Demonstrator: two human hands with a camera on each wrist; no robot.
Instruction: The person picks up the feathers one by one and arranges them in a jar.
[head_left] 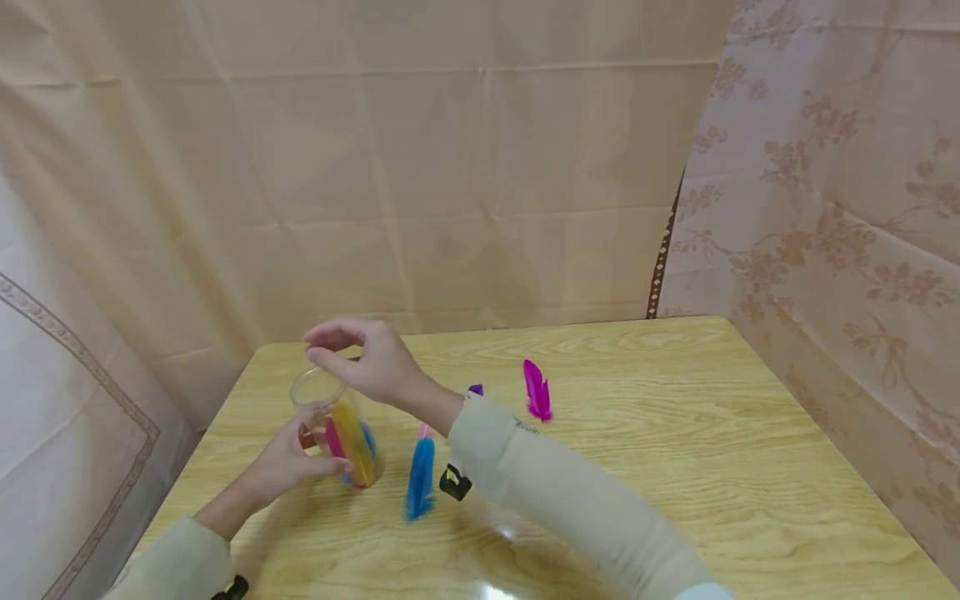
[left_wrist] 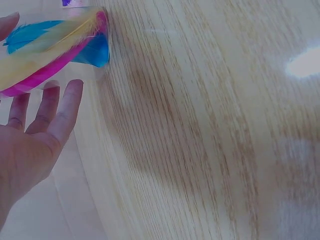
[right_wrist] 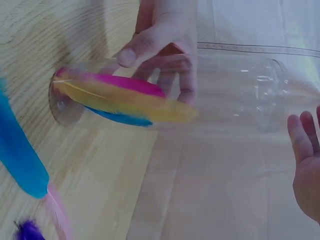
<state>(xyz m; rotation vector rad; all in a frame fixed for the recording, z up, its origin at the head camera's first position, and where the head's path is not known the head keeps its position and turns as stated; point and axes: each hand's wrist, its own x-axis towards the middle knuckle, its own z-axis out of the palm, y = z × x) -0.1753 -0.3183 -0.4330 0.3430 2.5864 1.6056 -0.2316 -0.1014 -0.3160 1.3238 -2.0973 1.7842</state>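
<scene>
While gripping a clear jar (right_wrist: 220, 95) on the counter (head_left: 675, 467) with the fingers (left_wrist: 67, 110) of the left hand (head_left: 288, 461), holds the right hand (head_left: 378, 365) relaxed near the rim (right_wrist: 260, 95), with yellow, pink and blue feathers (right_wrist: 125, 102) inside.

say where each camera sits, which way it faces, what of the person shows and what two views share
Head: worn on the head, faces forward and down over the table; left hand, right hand and both sleeves show.
Right wrist: worn there, faces the clear jar side-on; both hands show, the right partly cut off.
Left wrist: worn there, faces the table and one jar end; the left hand shows.
Shared: both wrist views show a yellow feather inside the jar.
</scene>
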